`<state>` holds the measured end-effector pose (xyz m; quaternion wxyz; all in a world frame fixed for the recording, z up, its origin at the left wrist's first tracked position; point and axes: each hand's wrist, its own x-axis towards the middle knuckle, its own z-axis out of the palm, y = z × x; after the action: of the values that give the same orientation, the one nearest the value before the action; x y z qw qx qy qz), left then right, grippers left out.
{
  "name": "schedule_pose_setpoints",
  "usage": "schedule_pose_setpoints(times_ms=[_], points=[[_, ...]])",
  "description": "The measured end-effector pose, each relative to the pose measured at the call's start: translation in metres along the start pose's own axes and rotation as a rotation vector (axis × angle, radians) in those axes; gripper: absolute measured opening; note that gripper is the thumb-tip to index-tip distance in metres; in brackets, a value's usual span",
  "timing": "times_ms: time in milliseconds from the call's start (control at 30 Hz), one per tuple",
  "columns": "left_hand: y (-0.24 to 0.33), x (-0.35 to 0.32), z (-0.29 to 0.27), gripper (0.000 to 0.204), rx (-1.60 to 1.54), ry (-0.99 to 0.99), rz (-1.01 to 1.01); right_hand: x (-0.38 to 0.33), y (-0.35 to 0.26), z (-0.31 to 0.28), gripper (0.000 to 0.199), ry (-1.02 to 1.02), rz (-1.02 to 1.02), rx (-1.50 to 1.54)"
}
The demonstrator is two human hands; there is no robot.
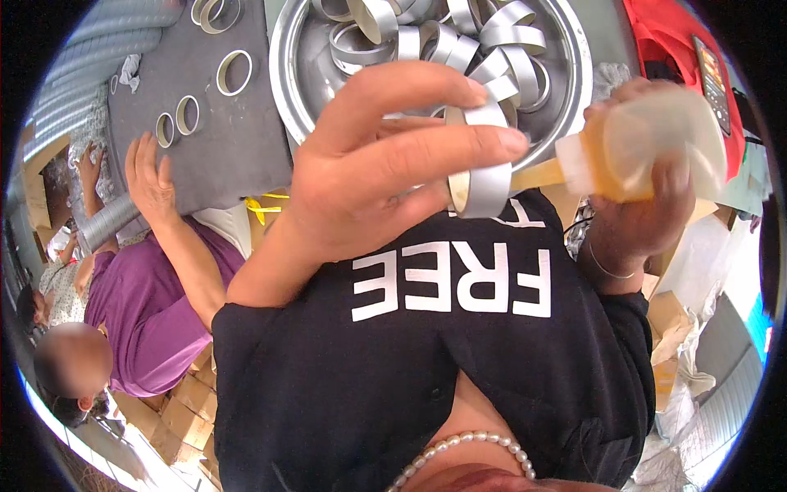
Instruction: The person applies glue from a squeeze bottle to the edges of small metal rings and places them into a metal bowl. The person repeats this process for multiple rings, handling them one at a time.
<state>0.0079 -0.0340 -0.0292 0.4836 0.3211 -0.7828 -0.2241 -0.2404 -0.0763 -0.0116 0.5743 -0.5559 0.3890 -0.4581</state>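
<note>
My left hand [361,168] is closed around a silver-grey ring [492,184], held upright with fingers along its outer band. In my right hand [635,221] is a squeeze bottle [643,148] of amber liquid, tipped sideways and smeared by motion. Its narrow nozzle points toward the ring; whether the two touch I cannot tell. Beyond both hands stands a round steel basin [284,94] holding many similar silver rings [512,37] in a loose heap.
Several pale-edged rings [235,73] lie on the dark table [213,152] at left. A person in purple [147,303] sits there, one hand [149,176] at the table edge. At far right, a phone [711,82] rests on red cloth [668,29].
</note>
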Motion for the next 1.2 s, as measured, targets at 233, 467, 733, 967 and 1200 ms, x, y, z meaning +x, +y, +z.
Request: schedule_pose_setpoints(times_ms=[233,467,733,967,1200], points=[[0.013,-0.007,-0.027,0.059,0.061,0.112,-0.248,0.034,0.042,-0.002,0.06,-0.167,0.423,1.018],[-0.039,-0.086,-0.122,0.067,1.149,0.231,-0.783,0.044,0.04,-0.012,0.055,0.05,0.321,1.05],[-0.051,-0.02,-0.057,0.032,0.69,-0.105,-0.441,0.049,0.054,-0.009,0.057,-0.03,0.243,0.998],[-0.01,-0.034,-0.039,0.02,0.451,-0.321,-0.664,0.043,0.052,-0.014,0.058,-0.011,0.21,0.93],[-0.003,-0.021,-0.031,0.057,0.66,-0.292,-0.655,0.044,0.052,-0.003,0.06,0.011,0.228,0.929]])
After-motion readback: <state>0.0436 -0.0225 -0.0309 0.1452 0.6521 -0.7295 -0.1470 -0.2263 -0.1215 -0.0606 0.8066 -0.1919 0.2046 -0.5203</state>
